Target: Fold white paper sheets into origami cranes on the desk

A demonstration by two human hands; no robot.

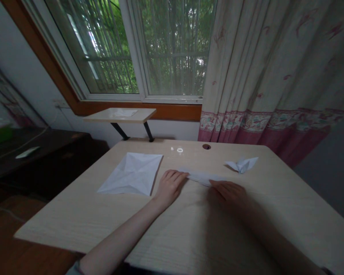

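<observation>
A narrow strip of folded white paper (200, 177) lies on the pale wooden desk (166, 244), between my two hands. At its left end, my left hand (171, 185) has its fingers closed together on the paper. My right hand (232, 193) is closed on the paper's right part, with fingertips at the near edge and the thumb mostly hidden. A creased square sheet of white paper (132, 173) lies unfolded to the left of my left hand. Beyond my right hand sits a folded paper bird (242, 165) with its wings spread.
A small raised shelf (97, 114) on black brackets stands at the desk's back left, bearing white paper (124, 113). A round cable hole (206, 146) and a small white ring (179, 150) are near the back edge. Behind hang curtains (263, 84) beside a window.
</observation>
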